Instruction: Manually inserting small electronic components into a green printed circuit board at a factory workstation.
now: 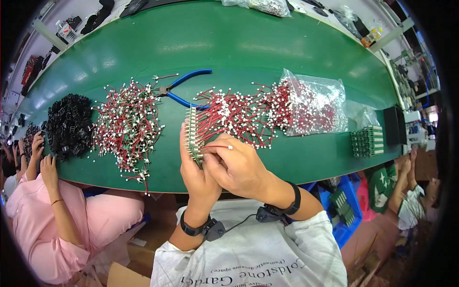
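My left hand (196, 181) is wrapped around a narrow green circuit board strip (192, 136), held upright above the table's front part. White connectors line the strip, and several red wires fan out from its right side. My right hand (239, 165) pinches a short red wire (217, 146) with a white plug at its end, against the strip's lower end. The fingertips of the right hand partly hide that end. Just behind the strip lies a heap of red wires with white plugs (234, 112). Blue-handled cutting pliers (192, 73) lie beyond it, jaws toward the left.
On the green table (239, 43), a pile of wired pieces (129, 124) and a black parts pile (70, 125) lie left. At right are a plastic bag of wires (318, 105), stacked green boards (367, 141) and a blue crate (353, 229). A pink-sleeved person (52, 225) sits at left.
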Tool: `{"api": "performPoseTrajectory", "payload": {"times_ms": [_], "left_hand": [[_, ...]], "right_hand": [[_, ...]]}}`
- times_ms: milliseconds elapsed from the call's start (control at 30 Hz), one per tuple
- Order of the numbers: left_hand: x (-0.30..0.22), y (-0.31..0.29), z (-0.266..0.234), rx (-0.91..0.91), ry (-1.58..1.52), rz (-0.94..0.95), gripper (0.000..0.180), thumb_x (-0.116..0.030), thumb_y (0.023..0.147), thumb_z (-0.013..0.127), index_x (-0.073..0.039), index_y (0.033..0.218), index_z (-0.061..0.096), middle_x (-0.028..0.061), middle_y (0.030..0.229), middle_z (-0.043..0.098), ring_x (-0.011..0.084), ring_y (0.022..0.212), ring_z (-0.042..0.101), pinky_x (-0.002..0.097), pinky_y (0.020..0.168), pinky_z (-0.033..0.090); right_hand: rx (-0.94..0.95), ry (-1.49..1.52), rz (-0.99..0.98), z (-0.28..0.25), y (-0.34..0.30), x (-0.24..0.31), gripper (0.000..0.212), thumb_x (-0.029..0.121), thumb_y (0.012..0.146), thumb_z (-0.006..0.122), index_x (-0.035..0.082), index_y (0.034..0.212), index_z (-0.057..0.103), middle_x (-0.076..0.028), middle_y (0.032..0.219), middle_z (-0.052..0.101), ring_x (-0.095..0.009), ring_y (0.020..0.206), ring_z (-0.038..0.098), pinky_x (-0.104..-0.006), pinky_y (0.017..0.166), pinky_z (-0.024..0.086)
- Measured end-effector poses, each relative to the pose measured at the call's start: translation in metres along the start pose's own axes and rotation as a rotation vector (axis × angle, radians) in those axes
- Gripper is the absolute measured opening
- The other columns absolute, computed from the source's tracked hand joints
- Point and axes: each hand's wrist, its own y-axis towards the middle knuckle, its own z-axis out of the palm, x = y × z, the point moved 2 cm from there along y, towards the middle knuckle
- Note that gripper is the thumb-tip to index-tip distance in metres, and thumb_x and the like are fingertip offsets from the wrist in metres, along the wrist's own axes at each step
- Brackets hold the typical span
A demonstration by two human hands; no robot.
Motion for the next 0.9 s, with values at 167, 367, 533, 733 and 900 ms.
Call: {"api": "performPoseTrajectory", "payload": {"times_ms": [167,367,533,733,900], "left_hand": [[-0.001,-0.001,-0.001,0.017,-0.018,0.020,0.065,-0.011,0.092,0.058,0.004,0.147,0.026,0.0196,0.132,0.055,0.0236,0.110,0.061,0.0343,0.092,0.049],[0.002,-0.001,-0.007,0.036,0.200,0.091,0.066,-0.008,0.090,0.058,0.005,0.146,0.026,0.0232,0.140,0.048,0.0288,0.116,0.059,0.0367,0.094,0.048],[0.005,-0.003,-0.011,0.027,0.144,0.068,0.060,-0.001,0.091,0.053,0.006,0.145,0.027,0.0246,0.143,0.044,0.0299,0.119,0.058,0.0366,0.096,0.047],[0.000,-0.007,-0.011,0.054,0.141,0.090,0.057,0.002,0.092,0.049,0.007,0.144,0.028,0.0243,0.140,0.048,0.0288,0.115,0.060,0.0365,0.097,0.047],[0.008,-0.008,-0.019,0.066,0.088,0.088,0.056,0.002,0.092,0.050,0.007,0.144,0.029,0.0206,0.129,0.057,0.0255,0.110,0.062,0.0350,0.096,0.047]], "right_hand": [[-0.032,-0.055,-0.036,0.002,0.001,0.004,0.012,-0.003,0.076,0.066,-0.003,0.088,0.062,-0.012,0.078,0.061,-0.025,0.063,0.061,-0.0324,0.053,0.050],[0.057,-0.180,-0.050,-0.001,0.003,0.009,0.012,-0.003,0.074,0.067,-0.003,0.085,0.062,-0.012,0.077,0.061,-0.027,0.065,0.062,-0.0346,0.056,0.051],[0.053,-0.116,-0.080,0.000,0.003,0.006,0.013,-0.002,0.076,0.068,-0.003,0.086,0.062,-0.014,0.081,0.064,-0.030,0.070,0.064,-0.0377,0.063,0.053],[0.050,-0.064,-0.135,0.005,-0.003,0.001,0.015,-0.001,0.076,0.069,-0.004,0.089,0.062,-0.015,0.085,0.067,-0.031,0.077,0.066,-0.0369,0.067,0.054],[0.067,-0.067,-0.122,0.012,-0.004,0.004,0.014,-0.001,0.076,0.069,-0.003,0.088,0.063,-0.014,0.084,0.066,-0.031,0.076,0.066,-0.0374,0.067,0.055]]}}
